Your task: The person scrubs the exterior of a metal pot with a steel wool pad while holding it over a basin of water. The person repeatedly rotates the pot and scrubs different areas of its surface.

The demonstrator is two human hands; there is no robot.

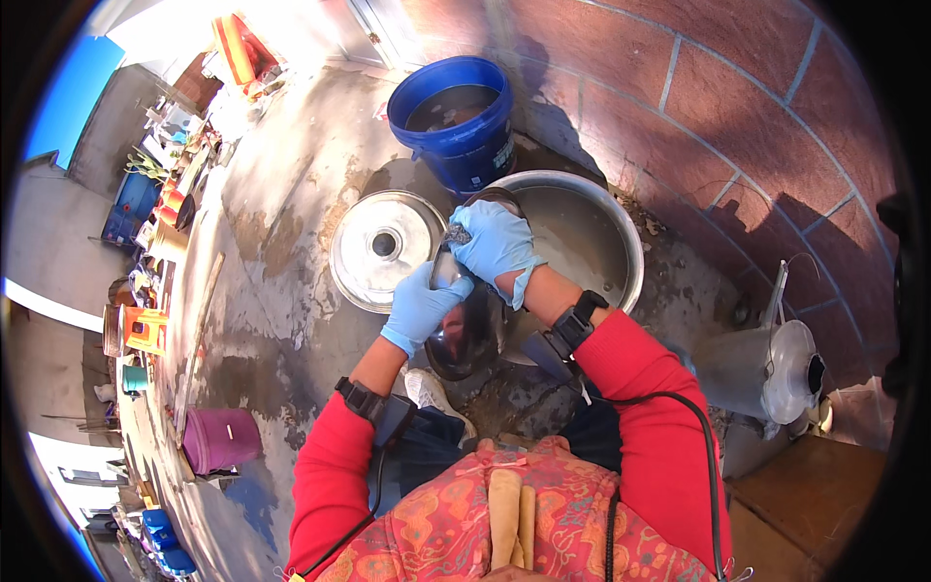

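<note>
My left hand (428, 304), in a light blue glove, grips the edge of a dark, shiny metal vessel (465, 342), possibly a pot, tilted in front of me. A grey steel wool scrubber (457, 234) is pinched in the gloved fingers of my right hand (491, 240), against the metal near the vessel's upper end. Under and beyond my right forearm stands a wide metal basin (634, 247) of cloudy water. To the left, a round silver lid (364, 269) with a black knob lies on the ground. My hands hide part of the vessel.
A blue bucket (465, 156) of murky water stands beyond the basin, near a reddish stone-patterned wall (640, 80). On the right is a battered metal container (749, 371). A purple bucket (222, 439) and a long wooden pole (200, 342) are on the left. The concrete (284, 349) has wet patches.
</note>
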